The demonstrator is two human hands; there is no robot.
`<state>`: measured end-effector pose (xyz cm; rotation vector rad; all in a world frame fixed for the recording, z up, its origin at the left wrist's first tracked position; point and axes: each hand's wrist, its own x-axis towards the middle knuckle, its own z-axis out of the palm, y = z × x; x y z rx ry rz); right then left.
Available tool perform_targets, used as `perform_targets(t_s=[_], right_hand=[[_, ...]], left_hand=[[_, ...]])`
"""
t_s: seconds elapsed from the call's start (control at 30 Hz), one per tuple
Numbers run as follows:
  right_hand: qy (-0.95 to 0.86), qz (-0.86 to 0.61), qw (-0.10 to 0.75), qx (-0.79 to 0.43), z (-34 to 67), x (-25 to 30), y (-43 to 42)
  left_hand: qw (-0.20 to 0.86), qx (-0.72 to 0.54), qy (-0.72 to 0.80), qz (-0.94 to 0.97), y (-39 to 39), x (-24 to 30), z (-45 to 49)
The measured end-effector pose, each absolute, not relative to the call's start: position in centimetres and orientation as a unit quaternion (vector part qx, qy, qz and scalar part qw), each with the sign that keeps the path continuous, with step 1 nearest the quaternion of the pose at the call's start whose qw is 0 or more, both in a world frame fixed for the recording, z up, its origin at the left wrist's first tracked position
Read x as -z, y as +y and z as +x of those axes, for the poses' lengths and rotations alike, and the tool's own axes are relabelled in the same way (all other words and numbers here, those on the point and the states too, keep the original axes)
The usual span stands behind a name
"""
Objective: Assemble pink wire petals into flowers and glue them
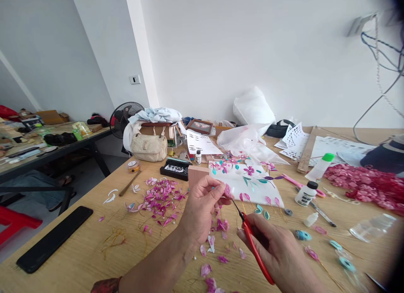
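Between the thumb and fingers of my left hand is a small pink fabric flower, pinched above the table. My right hand grips red-handled pliers, whose thin dark jaws point up at the flower's lower edge. Whether the tips touch the flower or a wire on it is too small to tell. A heap of loose magenta petals lies to the left of my left hand. Behind both hands, a white sheet carries pink flowers and teal leaves.
A black phone lies at the table's left edge. On the right are a black-capped bottle, pink scissors, a green-capped bottle and a pile of pink-red flowers. A beige bag and a fan stand at the back left.
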<state>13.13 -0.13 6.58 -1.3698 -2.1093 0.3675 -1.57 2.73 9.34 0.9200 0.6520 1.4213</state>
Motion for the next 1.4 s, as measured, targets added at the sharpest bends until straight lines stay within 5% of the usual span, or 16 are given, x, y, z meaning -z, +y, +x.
perform_targets(t_s=[1.2, 1.4], right_hand=[[-0.789, -0.515, 0.308, -0.131, 13.50, -6.34, -0.10], [-0.746, -0.523, 0.346, -0.224, 13.70, -6.21, 0.03]], left_hand=[[0.635, -0.607, 0.284, 0.384, 2.55, -9.22, -1.34], [0.626, -0.613, 0.284, 0.391, 2.56, -9.35, -1.40]])
